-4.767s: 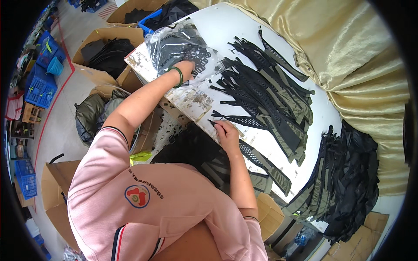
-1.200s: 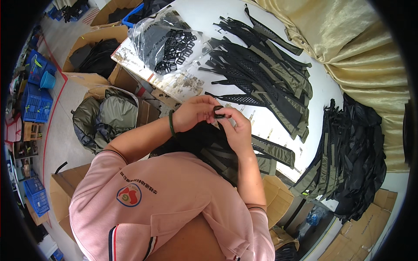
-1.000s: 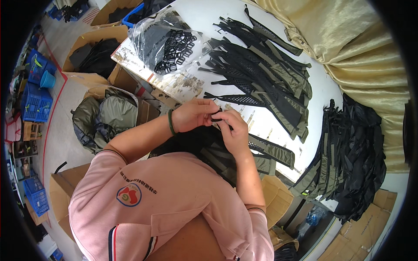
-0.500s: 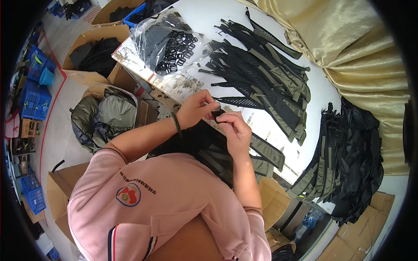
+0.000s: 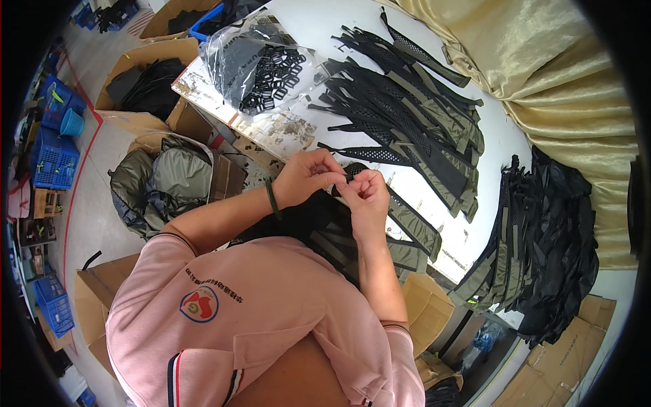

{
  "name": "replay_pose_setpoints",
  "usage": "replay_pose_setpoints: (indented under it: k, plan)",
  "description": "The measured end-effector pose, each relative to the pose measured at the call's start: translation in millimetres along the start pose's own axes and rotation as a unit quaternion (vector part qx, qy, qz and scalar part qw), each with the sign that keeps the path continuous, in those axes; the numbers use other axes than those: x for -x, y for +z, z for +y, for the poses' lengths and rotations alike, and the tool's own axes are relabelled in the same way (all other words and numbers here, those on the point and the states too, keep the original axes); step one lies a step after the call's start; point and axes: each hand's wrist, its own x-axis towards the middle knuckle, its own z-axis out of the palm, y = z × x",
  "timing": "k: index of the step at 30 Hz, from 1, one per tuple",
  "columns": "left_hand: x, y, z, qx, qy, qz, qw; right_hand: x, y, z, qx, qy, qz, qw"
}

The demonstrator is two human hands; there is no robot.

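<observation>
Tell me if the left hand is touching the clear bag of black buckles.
Apart. The head view shows a strip of chipped tabletop between the left hand and the clear bag.

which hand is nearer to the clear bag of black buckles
Left. The left hand is below and slightly right of the clear bag in the picture; the right hand is lower and further right, so farther from it.

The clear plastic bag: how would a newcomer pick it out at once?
Find the white table and look along it beyond the left hand. The clear plastic bag lies near its left edge, left of the spread of black-and-olive straps. Unlike them, it is transparent, with black buckles massed at its right side.
</observation>
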Motion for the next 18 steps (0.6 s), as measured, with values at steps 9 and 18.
replay_pose_setpoints:
  k: [9, 18]
  plan:
    - [5, -3, -11, -0.021, 0.056, -0.109, 0.992, 2, -2, -3, -0.109, 0.043, 0.006, 0.993]
    - [1, -11, -5, -0.121, 0.148, -0.137, 0.972, -2, -10, -24, 0.020, 0.117, -0.067, 0.991]
